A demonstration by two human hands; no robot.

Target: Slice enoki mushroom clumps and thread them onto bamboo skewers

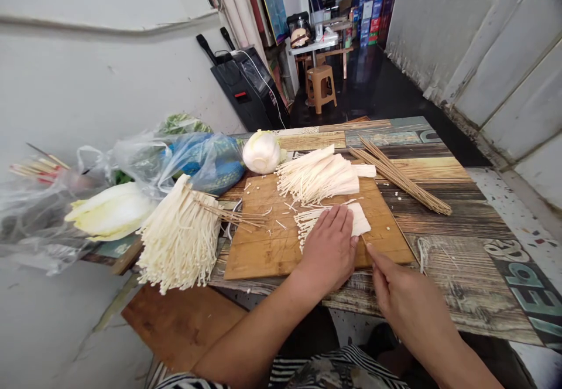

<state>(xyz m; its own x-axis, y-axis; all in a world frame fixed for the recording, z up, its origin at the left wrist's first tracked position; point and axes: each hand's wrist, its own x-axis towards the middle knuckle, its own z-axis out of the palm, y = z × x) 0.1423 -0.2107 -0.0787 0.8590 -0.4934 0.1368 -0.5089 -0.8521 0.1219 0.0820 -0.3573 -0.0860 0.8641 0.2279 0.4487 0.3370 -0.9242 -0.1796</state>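
- I have my left hand (327,242) laid flat, fingers straight and close together, pressing a small bunch of mushrooms (360,220) against the cutting board (263,254); it presses rather than grips.
- That bunch lies toward the right end of the board, its cut stems pointing at the board's right edge and its heads to the left.
- My right hand (406,289) is closed, thumb and fingers pinching a thin stick (363,240) whose visible end meets the near side of the bunch; I cannot tell how far in it goes.
- A loose pile of mushrooms (318,175) lies along the board's far edge, just beyond my left hand.
- A stack of skewered mushrooms (180,239) sits at the left end of the surface (469,277), heads hanging over its near edge, sticks reaching across the board's left edge.
- Spare sticks (401,177) lie bundled right of the board, one end near the surface's far edge.
- A round-ended cabbage (262,152) stands by the board's far left corner, beside a plastic bag (211,157).
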